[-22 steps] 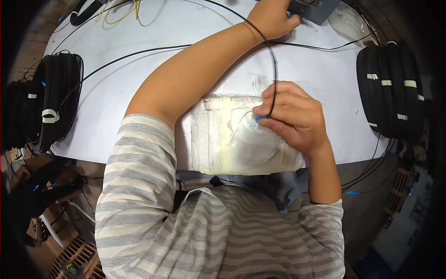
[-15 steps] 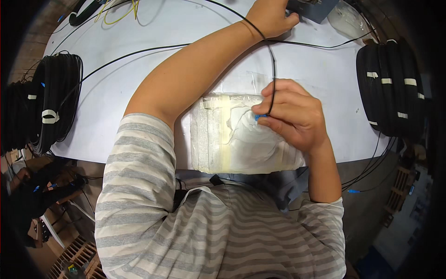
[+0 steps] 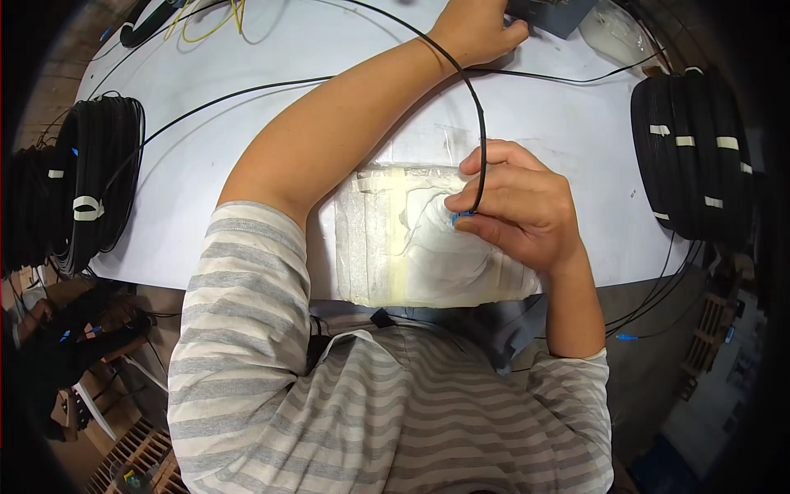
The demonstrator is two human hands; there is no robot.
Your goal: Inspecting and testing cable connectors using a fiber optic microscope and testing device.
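You are leaning over a white worktop [image 3: 247, 107] that is filling most of the view, its near edge running just in front of your striped shirt and its far edge bending away at the top. Two big coils of black cable are sitting at its sides, the left coil [image 3: 90, 193] hanging over the left edge and the right coil [image 3: 695, 156] near the right edge, leaving open room across the middle and left. A taped white pad [image 3: 395, 247] is lying at the near edge, right in front of you. Your left hand [image 3: 477, 33] is reaching far across to the back edge, resting against a dark box [image 3: 551, 12]; whether it is gripping anything cannot be told. Your right hand [image 3: 518, 210] is curling closed over the pad, pinching a thin black cable [image 3: 481, 132] near its blue connector [image 3: 461, 217]. The cable is rising from your fingers, its long axis running away from you, then arcing left over your left wrist.
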